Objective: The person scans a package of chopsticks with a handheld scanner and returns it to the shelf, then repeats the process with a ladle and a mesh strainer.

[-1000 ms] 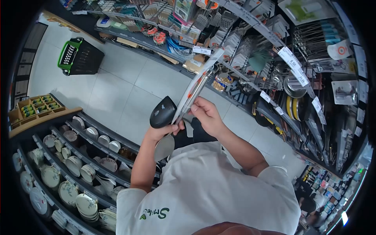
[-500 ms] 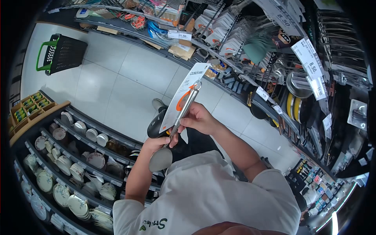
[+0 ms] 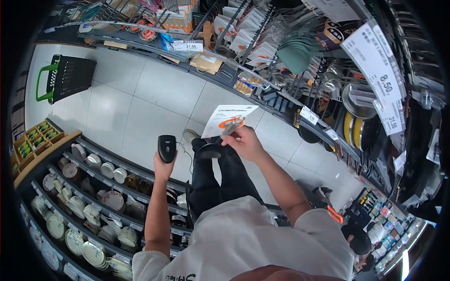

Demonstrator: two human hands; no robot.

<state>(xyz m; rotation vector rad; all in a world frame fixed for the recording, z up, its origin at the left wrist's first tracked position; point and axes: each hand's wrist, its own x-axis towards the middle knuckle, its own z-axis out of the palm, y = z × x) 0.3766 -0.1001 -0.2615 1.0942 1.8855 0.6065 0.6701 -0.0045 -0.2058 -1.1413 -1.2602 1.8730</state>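
A black handheld barcode scanner (image 3: 167,148) stands upright in my left hand (image 3: 164,167), its rounded head above the closed fingers. My right hand (image 3: 244,144) pinches the metal handle of a kitchen utensil with a flat round head (image 3: 210,151). A white card with an orange patch (image 3: 228,115) is fastened to the utensil and spreads out past my fingertips. The round head hangs over my dark trousers, blurred. My two hands are well apart, with the scanner left of the card.
Shelves of bowls and plates (image 3: 75,206) curve along the left. A black basket with a green handle (image 3: 72,78) is on the tiled floor (image 3: 154,93). Racks of hanging utensils, pans (image 3: 358,129) and price tags (image 3: 375,61) line the right. Another person (image 3: 358,241) is at lower right.
My hands have separated. The left one has moved left and raised the scanner upright; the right keeps the utensil, whose card has tipped over flatter and lower.
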